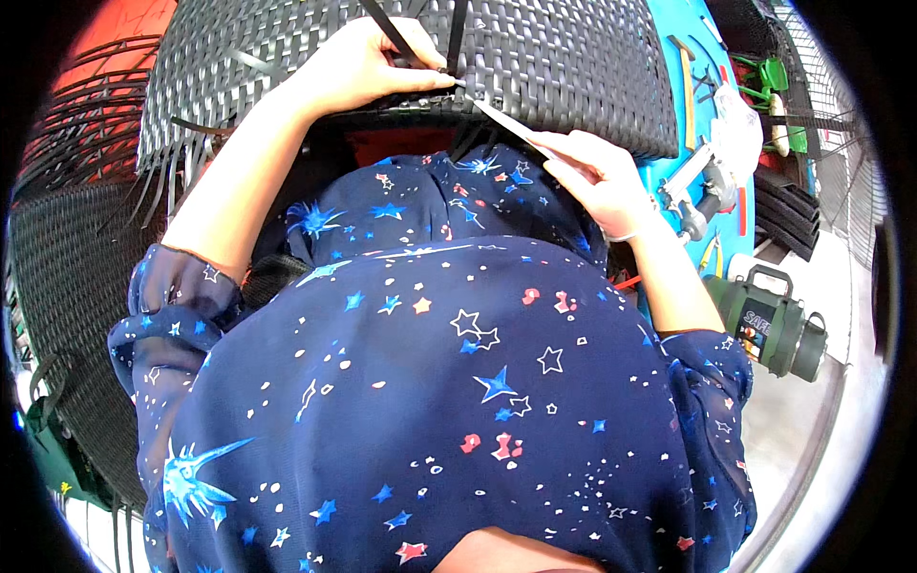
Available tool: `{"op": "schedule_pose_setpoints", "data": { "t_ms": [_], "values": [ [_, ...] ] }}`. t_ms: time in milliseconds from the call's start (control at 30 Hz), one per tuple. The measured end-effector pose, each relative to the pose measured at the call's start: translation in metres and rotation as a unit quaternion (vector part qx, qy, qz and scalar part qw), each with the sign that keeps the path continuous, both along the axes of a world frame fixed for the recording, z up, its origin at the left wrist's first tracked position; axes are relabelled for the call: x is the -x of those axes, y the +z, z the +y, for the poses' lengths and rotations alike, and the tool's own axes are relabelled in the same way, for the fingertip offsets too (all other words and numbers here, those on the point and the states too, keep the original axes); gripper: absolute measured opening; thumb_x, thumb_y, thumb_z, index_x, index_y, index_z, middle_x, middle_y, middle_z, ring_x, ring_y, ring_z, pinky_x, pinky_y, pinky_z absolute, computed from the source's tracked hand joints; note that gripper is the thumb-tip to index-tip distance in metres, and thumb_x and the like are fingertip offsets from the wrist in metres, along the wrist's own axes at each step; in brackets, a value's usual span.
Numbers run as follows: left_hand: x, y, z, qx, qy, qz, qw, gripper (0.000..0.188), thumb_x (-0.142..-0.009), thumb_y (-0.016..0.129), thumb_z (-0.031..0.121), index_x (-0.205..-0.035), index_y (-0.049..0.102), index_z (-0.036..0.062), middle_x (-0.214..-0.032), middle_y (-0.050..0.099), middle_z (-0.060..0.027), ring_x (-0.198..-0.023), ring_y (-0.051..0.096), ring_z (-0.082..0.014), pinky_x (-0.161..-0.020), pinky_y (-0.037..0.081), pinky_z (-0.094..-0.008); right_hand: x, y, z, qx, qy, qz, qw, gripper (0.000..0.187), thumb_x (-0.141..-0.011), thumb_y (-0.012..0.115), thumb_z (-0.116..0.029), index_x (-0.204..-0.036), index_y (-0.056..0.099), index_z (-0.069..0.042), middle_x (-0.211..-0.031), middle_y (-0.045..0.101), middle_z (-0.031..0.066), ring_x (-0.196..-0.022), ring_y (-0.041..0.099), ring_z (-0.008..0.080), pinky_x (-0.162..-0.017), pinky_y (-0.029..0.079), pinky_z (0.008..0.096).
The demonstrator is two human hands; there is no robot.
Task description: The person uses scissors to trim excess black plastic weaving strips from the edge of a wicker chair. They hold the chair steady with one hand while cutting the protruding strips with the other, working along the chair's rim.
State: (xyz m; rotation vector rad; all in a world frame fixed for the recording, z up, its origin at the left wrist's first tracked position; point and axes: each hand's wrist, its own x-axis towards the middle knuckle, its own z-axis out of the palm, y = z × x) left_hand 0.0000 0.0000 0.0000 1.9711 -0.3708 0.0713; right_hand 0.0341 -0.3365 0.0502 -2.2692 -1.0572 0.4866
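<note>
Woven panel: the black panel (573, 67) lay across the top of the view, in front of the person's lap; its near edge faced the body, and both hands met there.
Left hand: thumb and fingers of the left hand (447, 76) pinched together at that edge; a slanting black strip (390, 31) ran into the grip. Exactly where it ended could not be told.
Right hand: the right hand (549, 151) pinched a pale flat piece (511, 124) between thumb and fingers, its far end just beside the left fingertips. Tool or weaving strip: cannot tell.
Upright strip: a second black strip (458, 33) rose from the weave just beside the left fingertips.
Step in hand (judged): working a strip at the near edge, left hand steadying, right hand guiding the pale piece.
Next move (judged): called for a firm left pinch and a careful line with the pale piece, so that neighbouring strands were not lifted.
Clear bag: a crumpled transparent bag (737, 134) lay on the blue table (705, 122), to the right; contents could not be made out.
Green jug: a dark green container (776, 320) with a handle and black cap lay on its side below the table's near end; opaque, contents hidden.
Table tools: a wooden-handled tool (688, 95) lay near the panel; a grey metal tool (690, 181) lay beside the bag.
</note>
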Motion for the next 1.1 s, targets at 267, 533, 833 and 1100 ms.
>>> {"op": "schedule_pose_setpoints", "data": {
  "t_ms": [267, 533, 833, 1100],
  "values": [
    [-0.013, 0.002, 0.004, -0.013, 0.005, -0.006, 1.0, 0.021, -0.084, 0.087, 0.019, -0.095, 0.078, 0.0029, -0.092, 0.074, -0.0023, -0.088, 0.07, -0.0128, -0.082, 0.056, -0.0292, -0.037, 0.019, -0.001, -0.002, 0.143, -0.193, 0.971, 0.034, -0.09, 0.072, -0.011, -0.124, 0.074, -0.013, -0.073, 0.05, 0.0051, -0.064, 0.053, 0.0213, -0.062, 0.047, 0.0341],
    [-0.007, 0.004, 0.002, 0.01, 0.003, 0.017, 1.0, 0.01, -0.087, 0.082, 0.007, -0.091, 0.075, 0.002, -0.087, 0.067, -0.002, -0.084, 0.064, -0.0128, -0.074, 0.049, -0.0288, -0.036, -0.011, 0.001, -0.074, 0.017, 0.048, 0.996, 0.052, -0.088, 0.078, -0.014, -0.138, 0.064, -0.014, -0.082, 0.061, 0.0001, -0.066, 0.053, 0.0101, -0.065, 0.047, 0.0253],
    [-0.01, 0.012, 0.006, -0.029, -0.03, 0.098, 0.994, 0.023, -0.092, 0.078, 0.017, -0.109, 0.071, 0.0043, -0.105, 0.068, -0.0086, -0.102, 0.063, -0.016, -0.092, 0.047, -0.0301, -0.016, -0.011, -0.002, -0.073, 0.042, -0.189, 0.978, 0.038, -0.088, 0.079, -0.011, -0.124, 0.07, -0.008, -0.087, 0.067, 0.0073, -0.072, 0.063, 0.018, -0.069, 0.051, 0.0281],
    [0.013, 0.017, -0.009, -0.259, 0.09, -0.148, 0.95, 0.018, -0.087, 0.082, 0.021, -0.1, 0.078, 0.0092, -0.097, 0.071, -0.0045, -0.085, 0.07, -0.0208, -0.075, 0.055, -0.0325, 0.007, -0.028, -0.031, -0.09, -0.205, -0.156, 0.962, 0.019, -0.086, 0.083, -0.018, -0.095, 0.071, -0.005, -0.075, 0.064, 0.0041, -0.063, 0.06, 0.015, -0.06, 0.049, 0.0292]
  ]
}}
